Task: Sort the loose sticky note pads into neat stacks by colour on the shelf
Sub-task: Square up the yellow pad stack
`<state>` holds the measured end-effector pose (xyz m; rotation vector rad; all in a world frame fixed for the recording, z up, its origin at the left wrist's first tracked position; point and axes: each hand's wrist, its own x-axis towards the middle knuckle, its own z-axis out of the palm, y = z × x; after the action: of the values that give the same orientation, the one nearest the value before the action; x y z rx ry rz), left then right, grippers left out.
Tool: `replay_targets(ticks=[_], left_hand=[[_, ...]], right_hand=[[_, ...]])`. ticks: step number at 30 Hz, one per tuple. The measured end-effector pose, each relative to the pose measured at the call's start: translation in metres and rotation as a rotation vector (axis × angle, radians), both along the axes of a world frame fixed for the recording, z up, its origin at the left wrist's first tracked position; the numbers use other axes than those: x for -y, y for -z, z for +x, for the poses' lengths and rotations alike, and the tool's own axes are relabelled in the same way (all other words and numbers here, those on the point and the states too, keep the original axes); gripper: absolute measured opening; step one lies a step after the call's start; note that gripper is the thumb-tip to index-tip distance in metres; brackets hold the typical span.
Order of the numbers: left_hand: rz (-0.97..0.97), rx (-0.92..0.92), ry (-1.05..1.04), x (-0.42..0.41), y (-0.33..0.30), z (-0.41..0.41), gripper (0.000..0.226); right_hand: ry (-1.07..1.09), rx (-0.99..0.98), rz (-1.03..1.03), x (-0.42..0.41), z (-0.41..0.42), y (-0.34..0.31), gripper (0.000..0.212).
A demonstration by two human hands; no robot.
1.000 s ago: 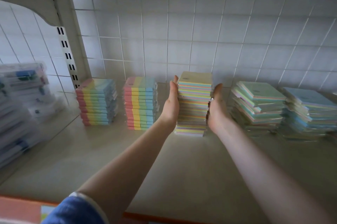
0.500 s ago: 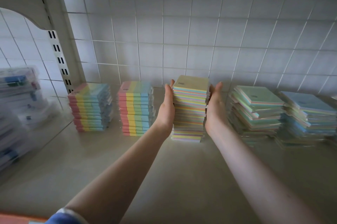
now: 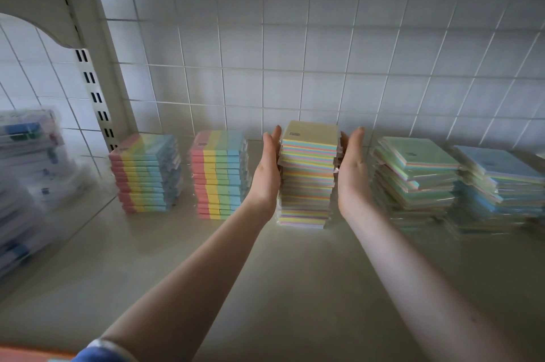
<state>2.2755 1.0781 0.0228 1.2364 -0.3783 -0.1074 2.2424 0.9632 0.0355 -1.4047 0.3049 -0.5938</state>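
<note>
White tiled wall behind, pale shelf (image 3: 177, 267) underneath, dim light. Reading from 9 o'clock across to 3.

Far 9 o'clock: blurred clear packs (image 3: 26, 173) beyond the slotted upright (image 3: 94, 99), contents unreadable, ignoring them.

Next, two striped stacks (image 3: 147, 173) and (image 3: 219, 176), pink/yellow/green/blue bands, both standing square. No concern unless they get elbowed.

Centre, 12 o'clock: yellow-topped stack (image 3: 308, 176), tall and narrow, base on the shelf. My left hand (image 3: 267, 176) lies flat against its left face, fingers straight. Right hand (image 3: 352, 173) is flat too, palm facing the right face; I can't tell if it's touching or just off it. Neither hand is curled round anything, so this is squaring-up, not carrying.

Risks as I judge them:
- Wrapped pads look slick. Uneven squeeze could shear the column mid-height and spill it forward.
- Lower pads sit slightly staggered, so pulling one hand off first may tip it toward the other side.
- Left forearm runs near the second striped stack, and a wide withdrawal could clip it.

At 2 to 3 o'clock: green-topped pile (image 3: 415, 179) and blue-topped pile (image 3: 498, 184), both visibly skewed, pads fanned, wrappers overhanging. These are the messiest. A bump from the right wrist, or a centre-stack topple rightward, would likely cascade them toward the front edge.
</note>
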Motion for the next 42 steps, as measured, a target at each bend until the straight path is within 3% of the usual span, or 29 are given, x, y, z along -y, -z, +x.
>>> replay_targets(ticks=[2, 7, 12, 18, 22, 25, 27, 30, 39, 42], left_hand=[[0.013, 0.014, -0.005, 0.001, 0.000, 0.001, 0.054], [0.050, 0.043, -0.006, 0.000, 0.002, 0.004, 0.056], [0.072, 0.081, -0.004, -0.003, 0.004, 0.005, 0.067], [0.100, 0.109, -0.029, -0.004, 0.004, 0.005, 0.074], [0.054, 0.072, -0.094, -0.003, 0.010, 0.004, 0.081], [0.014, -0.053, -0.120, -0.007, 0.026, 0.010, 0.094], [-0.007, -0.165, -0.073, -0.008, 0.042, 0.013, 0.100], [-0.040, -0.299, -0.037, -0.005, 0.053, 0.011, 0.074], [-0.035, -0.313, 0.118, -0.002, 0.052, 0.000, 0.070], [0.043, -0.228, 0.152, -0.007, 0.053, 0.002, 0.072]], right_hand=[[0.067, 0.016, -0.065, -0.003, 0.001, 0.000, 0.082], [0.235, 0.009, -0.252, -0.005, 0.005, -0.004, 0.079], [0.278, -0.035, -0.348, -0.001, 0.004, -0.010, 0.062], [0.278, -0.033, -0.405, 0.001, 0.003, -0.013, 0.058], [0.188, 0.033, -0.114, 0.005, 0.007, -0.005, 0.058], [0.154, 0.018, 0.113, 0.012, 0.007, 0.011, 0.071], [0.132, -0.041, 0.230, 0.018, 0.007, 0.031, 0.068], [-0.020, -0.119, 0.417, 0.017, 0.007, 0.053, 0.068], [-0.047, -0.216, 0.320, 0.000, 0.005, 0.062, 0.055], [-0.077, -0.243, 0.315, -0.004, 0.007, 0.063, 0.088]])
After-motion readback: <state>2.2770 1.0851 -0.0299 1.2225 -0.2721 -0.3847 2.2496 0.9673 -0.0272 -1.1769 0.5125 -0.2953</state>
